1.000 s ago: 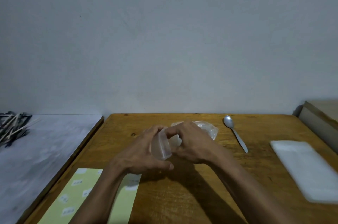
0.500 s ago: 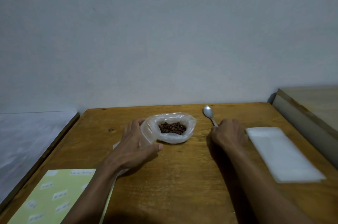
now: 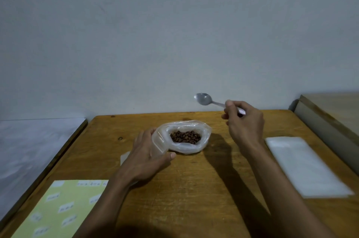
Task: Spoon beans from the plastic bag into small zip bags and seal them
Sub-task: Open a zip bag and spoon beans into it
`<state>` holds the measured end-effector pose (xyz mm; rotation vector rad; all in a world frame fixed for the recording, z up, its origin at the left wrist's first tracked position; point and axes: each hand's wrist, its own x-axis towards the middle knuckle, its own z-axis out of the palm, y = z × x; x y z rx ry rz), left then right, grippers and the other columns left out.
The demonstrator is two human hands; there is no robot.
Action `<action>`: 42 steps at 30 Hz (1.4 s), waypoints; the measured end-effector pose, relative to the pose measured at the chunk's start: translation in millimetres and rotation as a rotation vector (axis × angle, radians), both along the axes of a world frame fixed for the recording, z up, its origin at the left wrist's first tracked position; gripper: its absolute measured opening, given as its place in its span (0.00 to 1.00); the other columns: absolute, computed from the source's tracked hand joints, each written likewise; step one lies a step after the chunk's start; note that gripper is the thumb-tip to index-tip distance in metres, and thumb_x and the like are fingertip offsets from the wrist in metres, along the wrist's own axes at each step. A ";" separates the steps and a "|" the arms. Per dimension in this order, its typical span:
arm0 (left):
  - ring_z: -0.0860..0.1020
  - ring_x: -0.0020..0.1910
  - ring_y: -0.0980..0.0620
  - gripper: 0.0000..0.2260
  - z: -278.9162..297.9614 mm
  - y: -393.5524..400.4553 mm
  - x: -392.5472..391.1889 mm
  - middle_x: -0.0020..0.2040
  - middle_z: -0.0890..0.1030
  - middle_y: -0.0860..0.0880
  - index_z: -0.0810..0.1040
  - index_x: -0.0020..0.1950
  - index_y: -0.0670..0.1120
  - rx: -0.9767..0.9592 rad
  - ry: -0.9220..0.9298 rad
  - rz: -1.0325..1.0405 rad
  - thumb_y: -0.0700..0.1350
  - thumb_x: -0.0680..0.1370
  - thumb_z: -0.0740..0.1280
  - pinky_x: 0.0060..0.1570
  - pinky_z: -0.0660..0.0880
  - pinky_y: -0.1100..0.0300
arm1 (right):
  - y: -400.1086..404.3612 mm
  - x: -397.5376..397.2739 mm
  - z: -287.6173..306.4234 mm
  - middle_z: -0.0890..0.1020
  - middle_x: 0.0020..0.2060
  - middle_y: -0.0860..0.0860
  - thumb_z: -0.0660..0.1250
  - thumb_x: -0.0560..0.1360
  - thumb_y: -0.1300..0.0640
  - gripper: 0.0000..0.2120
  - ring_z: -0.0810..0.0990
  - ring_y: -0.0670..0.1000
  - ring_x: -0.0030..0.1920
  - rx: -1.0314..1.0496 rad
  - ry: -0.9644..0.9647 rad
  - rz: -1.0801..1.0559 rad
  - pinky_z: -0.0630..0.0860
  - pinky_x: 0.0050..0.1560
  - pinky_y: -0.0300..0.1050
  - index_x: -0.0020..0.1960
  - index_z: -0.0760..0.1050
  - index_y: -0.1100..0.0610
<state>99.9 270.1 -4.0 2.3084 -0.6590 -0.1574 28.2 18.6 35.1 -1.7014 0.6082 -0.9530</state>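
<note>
The right hand [image 3: 245,121] has lifted the spoon [image 3: 203,99] off the bench [image 3: 194,189]; half a second ago that hand was only closing on the handle where the spoon lay flat at about one o'clock from the bean bag. Now its fingers [image 3: 229,104] pinch the handle, and the empty bowl hangs in the air toward twelve o'clock of the plastic bag [image 3: 186,136], above and behind it, not yet over the opening. The left hand [image 3: 147,156] has stayed at the bag's nine o'clock side, its fingers and thumb curled around a small zip bag [image 3: 158,143] that stands touching the larger bag's rim; whether its mouth is held fully open is hard to tell. The plastic bag sits mid-bench with its mouth rolled wide and the brown beans [image 3: 185,136] exposed in the middle. A stack of clear bags [image 3: 307,168] lies at three o'clock, well apart, and a pale green label sheet [image 3: 58,208] sits at seven o'clock. By my judgement the setup is finished and the first scoop is next: the spoon must swing down into the beans, then across to the small bag beside it. No filled or sealed bag is visible, so the task looks barely begun.
</note>
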 end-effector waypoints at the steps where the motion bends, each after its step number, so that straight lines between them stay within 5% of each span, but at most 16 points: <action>1: 0.63 0.69 0.53 0.42 0.1 0.0 -0.5 0.67 0.62 0.58 0.54 0.79 0.57 0.001 0.011 -0.004 0.61 0.73 0.74 0.68 0.69 0.48 | 5.2 -3.4 4.2 0.84 0.31 0.47 0.68 0.80 0.49 0.10 0.83 0.48 0.34 -0.088 0.028 0.049 0.79 0.37 0.43 0.45 0.83 0.52; 5: 0.63 0.73 0.49 0.43 1.4 0.7 -1.7 0.71 0.63 0.55 0.53 0.80 0.57 0.011 0.035 -0.016 0.62 0.73 0.74 0.70 0.69 0.45 | 19.4 -15.8 4.8 0.84 0.33 0.45 0.71 0.77 0.54 0.08 0.75 0.36 0.30 -0.476 0.193 0.114 0.67 0.32 0.23 0.45 0.85 0.57; 9: 0.66 0.69 0.51 0.44 2.7 0.6 -0.9 0.74 0.64 0.54 0.56 0.80 0.56 0.046 0.044 -0.036 0.62 0.71 0.75 0.66 0.73 0.48 | 26.7 -20.2 -4.8 0.88 0.41 0.51 0.73 0.76 0.56 0.07 0.74 0.33 0.32 -0.487 0.259 0.144 0.68 0.32 0.20 0.49 0.87 0.59; 12: 0.66 0.68 0.53 0.45 1.3 0.0 -2.1 0.76 0.63 0.53 0.56 0.80 0.55 0.048 0.028 -0.026 0.62 0.70 0.76 0.64 0.72 0.52 | 34.1 -20.5 -15.5 0.86 0.38 0.50 0.69 0.79 0.54 0.09 0.75 0.34 0.32 -0.426 0.270 0.140 0.70 0.32 0.23 0.50 0.86 0.58; 18: 0.65 0.65 0.56 0.45 -1.5 -0.9 -3.6 0.74 0.64 0.54 0.57 0.79 0.56 0.008 0.004 -0.007 0.61 0.69 0.77 0.62 0.70 0.54 | 48.7 -14.0 -38.2 0.80 0.35 0.42 0.65 0.82 0.53 0.09 0.79 0.40 0.36 -0.047 0.325 0.120 0.75 0.33 0.36 0.47 0.82 0.53; 22: 0.65 0.66 0.55 0.47 -2.4 0.0 -3.4 0.75 0.63 0.54 0.56 0.80 0.55 0.006 0.001 0.003 0.62 0.69 0.77 0.62 0.71 0.55 | 38.9 -10.9 -38.0 0.83 0.36 0.52 0.67 0.80 0.55 0.04 0.79 0.47 0.34 0.424 0.225 0.083 0.72 0.30 0.39 0.49 0.80 0.54; 25: 0.66 0.66 0.55 0.46 -2.7 -1.1 -3.0 0.74 0.64 0.54 0.57 0.80 0.54 -0.008 0.003 0.016 0.62 0.69 0.77 0.64 0.72 0.53 | 30.4 -12.8 -30.9 0.82 0.34 0.52 0.69 0.79 0.57 0.05 0.77 0.46 0.30 0.525 0.158 0.089 0.72 0.29 0.38 0.52 0.80 0.58; 32: 0.68 0.67 0.52 0.45 -6.2 -6.2 -2.4 0.72 0.67 0.54 0.60 0.78 0.54 -0.028 -0.008 0.045 0.63 0.67 0.77 0.65 0.73 0.49 | 42.7 -21.2 -3.5 0.81 0.27 0.50 0.71 0.78 0.56 0.08 0.76 0.46 0.28 0.389 0.053 0.200 0.72 0.31 0.43 0.44 0.83 0.60; 37: 0.67 0.69 0.51 0.45 -8.2 -5.7 -1.2 0.73 0.66 0.55 0.60 0.78 0.55 -0.041 -0.013 0.055 0.64 0.67 0.77 0.65 0.72 0.51 | 64.1 -33.6 -0.3 0.83 0.29 0.46 0.69 0.78 0.49 0.09 0.80 0.43 0.29 -0.032 0.119 0.360 0.78 0.30 0.38 0.42 0.83 0.51; 42: 0.69 0.65 0.53 0.44 -8.3 -3.9 -0.9 0.67 0.68 0.57 0.62 0.75 0.57 -0.058 -0.012 0.068 0.64 0.65 0.78 0.63 0.74 0.49 | 57.6 -39.0 3.2 0.79 0.29 0.39 0.65 0.80 0.50 0.09 0.80 0.41 0.31 -0.257 0.013 0.159 0.70 0.29 0.27 0.42 0.79 0.46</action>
